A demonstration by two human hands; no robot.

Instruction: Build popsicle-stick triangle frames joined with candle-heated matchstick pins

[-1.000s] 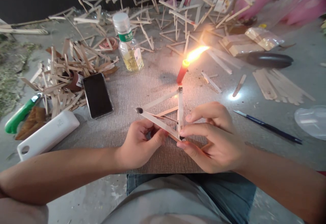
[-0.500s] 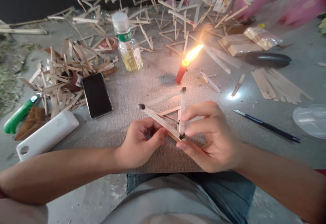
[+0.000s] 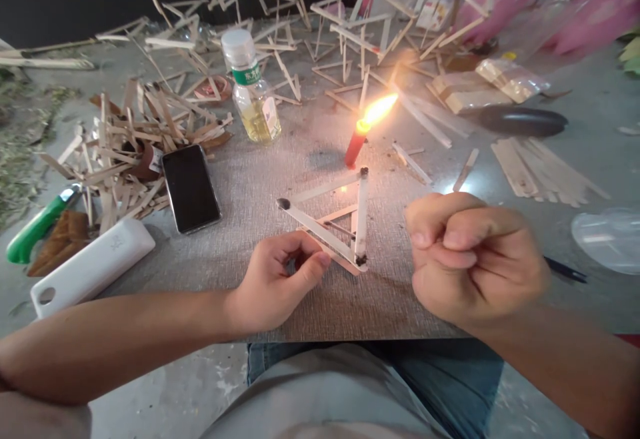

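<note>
My left hand (image 3: pixel 280 279) pinches the near left edge of a triangular frame of wooden craft sticks (image 3: pixel 323 227) between thumb and fingers. Dark, charred-looking joints mark the frame's corners, and more sticks form a second layer under the top triangle. To the right of the frame, apart from it, my right hand (image 3: pixel 475 256) is closed with its fingers curled together; nothing shows in it. Just beyond the frame a lit red candle (image 3: pixel 356 144) stands upright, its flame leaning right. The black handle of a craft knife (image 3: pixel 565 270) shows partly behind my right hand.
A phone (image 3: pixel 191 188), a bottle of yellow liquid (image 3: pixel 257 106) and a heap of sticks (image 3: pixel 125 132) lie left. Flat craft sticks (image 3: pixel 537 169) and a clear plastic lid (image 3: pixel 607 242) are on the right. Many stick frames (image 3: pixel 345 32) stand along the back.
My right hand has let go of the frame's near corner, moved right and curled its fingers closed. My left hand still holds the frame, which has shifted slightly.
</note>
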